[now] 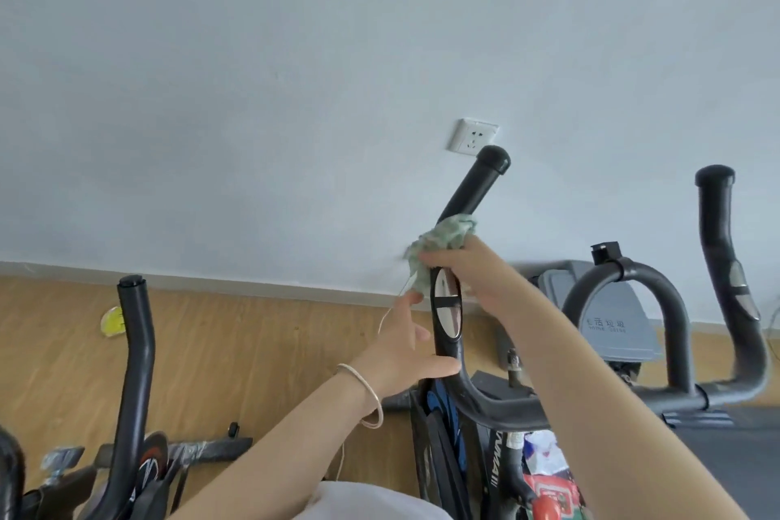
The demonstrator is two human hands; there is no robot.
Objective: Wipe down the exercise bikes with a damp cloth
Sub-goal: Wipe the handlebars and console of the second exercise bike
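A pale blue wall (pixel 295 76) and a wood-look floor (pixel 261 350) frame a row of exercise bikes seen from above. Nearest, the left hand (pixel 405 355) is curled loosely round the lower part of the middle bike's handlebar (pixel 449 321), thumb under the bar and fingers partly spread, steadying it; a thin bracelet (pixel 367 393) sits on that wrist. Just beyond, the right hand (pixel 468 270) is closed on the green cloth (pixel 443 241), pressing it around the bar above the shiny oval sensor plates (pixel 448 302). The cloth looks soft, light and limp, so it is best bunched in the palm; the bar looks rigid and smooth, probably slick when wet, and a wrap-around grip suits it. Further off stand another bike's handlebar (pixel 717 279) at the right and a wall socket (pixel 472 136). The right fingertips are buried in the cloth, loose threads blur beside it, the bike frames are cut off below, and the cloth's dampness cannot be judged.
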